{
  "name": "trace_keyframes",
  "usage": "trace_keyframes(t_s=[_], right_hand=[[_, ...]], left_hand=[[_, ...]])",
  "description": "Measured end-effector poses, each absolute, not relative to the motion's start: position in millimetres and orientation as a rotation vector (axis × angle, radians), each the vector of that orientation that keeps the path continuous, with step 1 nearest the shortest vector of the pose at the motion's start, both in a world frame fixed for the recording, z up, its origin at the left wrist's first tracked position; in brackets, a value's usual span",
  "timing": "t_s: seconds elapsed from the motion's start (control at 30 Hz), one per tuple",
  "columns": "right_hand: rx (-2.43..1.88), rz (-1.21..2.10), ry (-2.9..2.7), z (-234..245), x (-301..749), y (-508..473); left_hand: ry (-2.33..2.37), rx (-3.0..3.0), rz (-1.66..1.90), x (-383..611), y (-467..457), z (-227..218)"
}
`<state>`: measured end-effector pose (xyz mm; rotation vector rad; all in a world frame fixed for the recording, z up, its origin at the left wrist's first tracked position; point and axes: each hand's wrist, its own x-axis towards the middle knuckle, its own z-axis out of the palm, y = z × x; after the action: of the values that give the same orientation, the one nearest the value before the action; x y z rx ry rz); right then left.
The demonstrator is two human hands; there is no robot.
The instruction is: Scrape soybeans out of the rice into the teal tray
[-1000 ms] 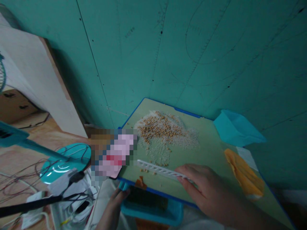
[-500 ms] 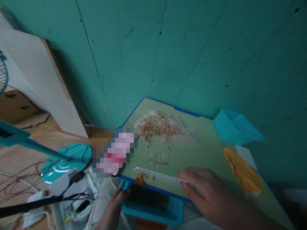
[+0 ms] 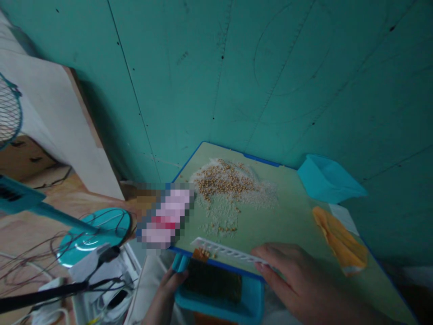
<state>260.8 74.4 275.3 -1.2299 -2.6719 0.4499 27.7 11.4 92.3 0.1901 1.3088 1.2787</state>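
Note:
My right hand (image 3: 287, 271) pinches the end of a white slotted strip (image 3: 225, 251), which lies low over the board (image 3: 284, 216) near its front edge. A few yellowish beans (image 3: 206, 254) sit between the strip and that edge, beside a brown patch (image 3: 199, 256). Below the edge, my left hand (image 3: 169, 286) is closed on the left side of a light-blue plastic bin (image 3: 219, 307); its inside looks dark. Farther back on the board, a heap of tan beans (image 3: 223, 180) lies mixed with white rice-like grains (image 3: 265, 194), and a thinner scatter reaches toward the strip.
A blurred pink object (image 3: 169, 221) rests at the board's left edge. On the right are a folded blue container (image 3: 329, 180) and an orange cloth-like item (image 3: 341, 239). A green wall (image 3: 203, 81) stands behind; a fan base (image 3: 94, 234) and cables are at left.
The strip has tilted, showing more of its slotted face, and the beans by the edge lie closer to the edge. The bin has shifted slightly right and down in view.

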Motion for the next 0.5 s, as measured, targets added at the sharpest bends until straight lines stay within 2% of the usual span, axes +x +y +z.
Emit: trace_keyframes(t_s=[0.13, 0.37, 0.5], right_hand=[[-1.251, 0.455, -2.631, 276, 261, 65], [-1.332, 0.518, -2.593, 278, 264, 40], [-1.42, 0.543, -2.475, 275, 275, 24]], left_hand=[[1.333, 0.198, 1.282, 31, 12, 109], [1.154, 0.26, 1.352, 35, 10, 98], [1.169, 0.301, 1.34, 39, 11, 109]])
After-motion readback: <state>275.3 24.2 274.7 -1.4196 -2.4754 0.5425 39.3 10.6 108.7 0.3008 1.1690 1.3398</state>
